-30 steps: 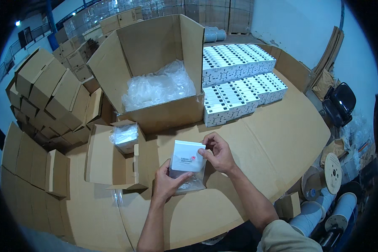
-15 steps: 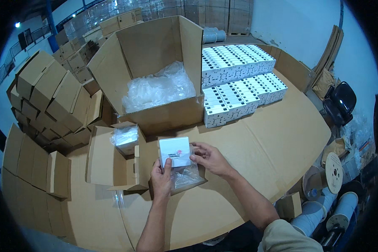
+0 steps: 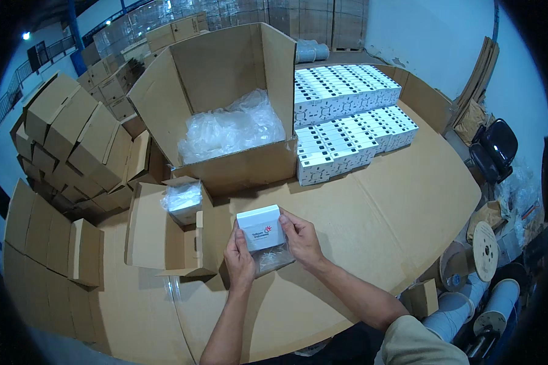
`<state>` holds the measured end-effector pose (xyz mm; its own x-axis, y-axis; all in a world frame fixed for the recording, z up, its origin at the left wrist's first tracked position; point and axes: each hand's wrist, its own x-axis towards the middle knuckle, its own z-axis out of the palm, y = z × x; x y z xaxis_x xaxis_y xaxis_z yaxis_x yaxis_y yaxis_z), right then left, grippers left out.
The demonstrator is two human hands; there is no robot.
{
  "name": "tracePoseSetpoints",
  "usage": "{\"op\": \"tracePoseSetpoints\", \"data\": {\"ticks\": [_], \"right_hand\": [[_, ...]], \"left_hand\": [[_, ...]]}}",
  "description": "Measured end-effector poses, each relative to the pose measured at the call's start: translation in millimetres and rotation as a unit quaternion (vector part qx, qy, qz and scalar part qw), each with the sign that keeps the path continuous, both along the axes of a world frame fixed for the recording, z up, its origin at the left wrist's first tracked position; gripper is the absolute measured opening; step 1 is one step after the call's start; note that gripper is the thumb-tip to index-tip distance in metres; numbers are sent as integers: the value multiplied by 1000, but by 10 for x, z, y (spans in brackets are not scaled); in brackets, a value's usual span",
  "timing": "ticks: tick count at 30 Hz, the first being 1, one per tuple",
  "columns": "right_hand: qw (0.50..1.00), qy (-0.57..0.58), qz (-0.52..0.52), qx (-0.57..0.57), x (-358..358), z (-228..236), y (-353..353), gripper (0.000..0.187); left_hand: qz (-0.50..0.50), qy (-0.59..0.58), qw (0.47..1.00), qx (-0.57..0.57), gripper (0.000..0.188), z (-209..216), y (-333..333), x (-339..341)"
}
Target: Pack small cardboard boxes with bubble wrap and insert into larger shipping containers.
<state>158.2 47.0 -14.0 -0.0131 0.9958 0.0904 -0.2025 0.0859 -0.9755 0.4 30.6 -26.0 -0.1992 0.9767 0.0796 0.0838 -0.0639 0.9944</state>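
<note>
Between my two hands is a small white box (image 3: 259, 227) with a red mark on its face, tilted toward me. A clear plastic bag (image 3: 273, 260) hangs at its lower end; how far it wraps the box I cannot tell. My left hand (image 3: 240, 263) grips the left side, thumb on the front. On the right edge, my right hand (image 3: 302, 240) closes with its thumb near the top corner. Just left of my hands stands an opened brown carton (image 3: 189, 261), holding a plastic-wrapped white box (image 3: 183, 201) at its far end.
Behind the carton, a large open cardboard box (image 3: 234, 171) holds crumpled clear plastic bags (image 3: 231, 128). Rows of white patterned boxes (image 3: 335, 161) are stacked at the back right of the cardboard-covered table (image 3: 377, 231). Brown cartons (image 3: 73, 140) pile up at left. Cable spools (image 3: 486, 250) stand at lower right.
The white box has come slightly nearer and to the right, tilting. My right hand has shifted from the bag's edge to a grip on the box's right side.
</note>
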Motion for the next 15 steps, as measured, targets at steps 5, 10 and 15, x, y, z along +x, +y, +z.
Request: {"op": "tracePoseSetpoints", "data": {"ticks": [5,10,15], "right_hand": [[999,-8,-47,7,-24,-39,-16,45],[992,-53,-100,63,-51,95,-86,45],[991,-61,-88,77,-31,189,-142,46]], "left_hand": [[9,53,999,4,56,293,-88,129],[-17,77,996,33,56,388,-132,157],[-29,42,997,64,56,261,-108,136]]}}
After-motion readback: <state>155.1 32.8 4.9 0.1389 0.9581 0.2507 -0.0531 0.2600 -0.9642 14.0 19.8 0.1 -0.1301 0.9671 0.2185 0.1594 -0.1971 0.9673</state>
